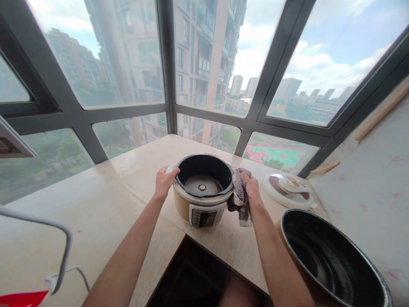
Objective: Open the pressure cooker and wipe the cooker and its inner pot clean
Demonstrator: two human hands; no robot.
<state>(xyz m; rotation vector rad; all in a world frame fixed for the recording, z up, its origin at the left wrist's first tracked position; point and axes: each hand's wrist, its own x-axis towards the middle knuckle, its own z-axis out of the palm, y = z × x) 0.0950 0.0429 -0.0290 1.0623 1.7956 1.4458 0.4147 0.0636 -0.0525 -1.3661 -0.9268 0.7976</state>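
Note:
An electric pressure cooker (204, 204) stands on the counter in front of me, its lid off. Inside it I see a dark wall and a round metal plate with a knob at the centre; no inner pot is in it. My left hand (165, 182) grips the cooker's left side handle, thumb on top. At the right side, my right hand (251, 187) is closed on a grey-brown cloth (241, 198), which is bunched against the cooker's rim and side. Whether those fingers also hold the right handle is hidden by the cloth.
The white-and-brown lid (289, 191) lies at the right, near the wall. A large black inner pot (332, 260) stands closer at the lower right. A grey cable (65, 238) and a red item (24, 299) are at the left. Windows border the stone counter (128, 200).

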